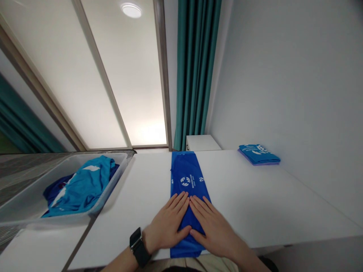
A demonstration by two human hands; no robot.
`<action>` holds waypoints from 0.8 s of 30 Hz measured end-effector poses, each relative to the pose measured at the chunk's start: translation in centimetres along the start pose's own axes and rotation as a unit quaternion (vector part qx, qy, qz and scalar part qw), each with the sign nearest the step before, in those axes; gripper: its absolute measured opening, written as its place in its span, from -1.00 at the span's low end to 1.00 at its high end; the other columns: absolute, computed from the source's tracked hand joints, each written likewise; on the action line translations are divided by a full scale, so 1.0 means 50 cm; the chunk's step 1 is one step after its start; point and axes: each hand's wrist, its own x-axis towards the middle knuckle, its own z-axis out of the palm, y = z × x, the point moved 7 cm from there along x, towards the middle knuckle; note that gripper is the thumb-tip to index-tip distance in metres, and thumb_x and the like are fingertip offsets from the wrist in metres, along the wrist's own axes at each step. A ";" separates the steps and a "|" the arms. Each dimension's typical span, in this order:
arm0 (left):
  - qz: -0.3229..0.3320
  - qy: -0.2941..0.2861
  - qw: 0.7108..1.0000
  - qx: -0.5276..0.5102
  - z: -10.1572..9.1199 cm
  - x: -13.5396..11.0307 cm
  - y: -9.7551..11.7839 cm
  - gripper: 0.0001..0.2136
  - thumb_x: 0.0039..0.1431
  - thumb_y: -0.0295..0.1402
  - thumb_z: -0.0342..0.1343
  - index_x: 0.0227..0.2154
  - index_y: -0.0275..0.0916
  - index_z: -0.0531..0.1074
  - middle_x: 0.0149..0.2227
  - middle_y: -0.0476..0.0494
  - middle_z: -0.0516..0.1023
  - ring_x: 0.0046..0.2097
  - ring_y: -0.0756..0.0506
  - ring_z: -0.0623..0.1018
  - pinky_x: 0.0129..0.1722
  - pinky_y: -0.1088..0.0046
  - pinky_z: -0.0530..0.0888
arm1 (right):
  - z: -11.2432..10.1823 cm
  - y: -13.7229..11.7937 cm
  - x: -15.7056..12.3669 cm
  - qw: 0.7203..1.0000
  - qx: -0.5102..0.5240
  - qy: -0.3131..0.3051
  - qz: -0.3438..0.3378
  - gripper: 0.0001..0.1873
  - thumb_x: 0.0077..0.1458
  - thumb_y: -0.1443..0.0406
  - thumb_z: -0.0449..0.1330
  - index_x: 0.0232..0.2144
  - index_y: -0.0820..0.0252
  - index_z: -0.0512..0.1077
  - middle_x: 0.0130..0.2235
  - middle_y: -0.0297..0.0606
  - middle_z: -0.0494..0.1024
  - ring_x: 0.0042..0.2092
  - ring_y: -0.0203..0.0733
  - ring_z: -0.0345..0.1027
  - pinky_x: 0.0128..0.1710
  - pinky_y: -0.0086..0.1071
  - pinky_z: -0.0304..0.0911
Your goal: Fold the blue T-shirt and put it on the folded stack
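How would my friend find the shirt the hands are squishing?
Start at the white table. Along its middle lies a dark blue shirt, pressed by the left hand and right hand. Unlike the folded stack by the wall, it is one long narrow strip.

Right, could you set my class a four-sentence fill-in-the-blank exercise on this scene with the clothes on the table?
1. The left hand and right hand lie flat, side by side, on a long folded garment coloured dark ____.
2. A black watch is worn on the ____ wrist.
3. The clear bin of loose clothes stands to the ____ of the garment.
4. The table top is ____ in colour.

Missing words: blue; left; left; white
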 end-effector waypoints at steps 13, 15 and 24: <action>-0.020 0.016 1.000 -0.014 -0.008 -0.013 0.003 -0.33 0.30 -0.10 -0.02 0.36 -0.19 -0.11 0.38 -0.24 0.01 0.37 -0.23 0.06 0.34 0.05 0.08 | -0.005 0.012 -0.007 0.999 0.027 0.031 0.028 -0.34 0.24 0.10 0.07 0.32 0.15 0.11 0.35 -0.20 0.11 0.35 -0.05 -0.03 0.36 -0.05 -0.11; -0.021 0.035 0.999 -0.028 -0.020 -0.019 0.015 -0.37 0.28 -0.19 0.04 0.34 -0.16 -0.02 0.36 -0.22 0.10 0.34 -0.23 0.14 0.32 0.04 0.12 | -0.013 0.007 -0.010 0.998 0.033 0.055 0.017 -0.38 0.21 0.15 0.13 0.27 0.15 0.19 0.31 -0.16 0.20 0.32 -0.02 0.04 0.33 -0.02 -0.05; -0.015 0.040 0.993 -0.109 -0.038 -0.042 0.073 -0.87 0.27 -0.51 0.03 -0.22 -0.17 0.42 -0.18 -0.07 0.51 -0.13 -0.09 0.43 -0.07 0.33 0.36 | -0.025 -0.045 -0.051 0.985 0.049 0.157 -0.046 -0.87 0.13 0.44 0.22 -0.31 0.11 0.46 -0.29 -0.32 0.49 -0.19 -0.18 0.31 -0.17 -0.29 0.25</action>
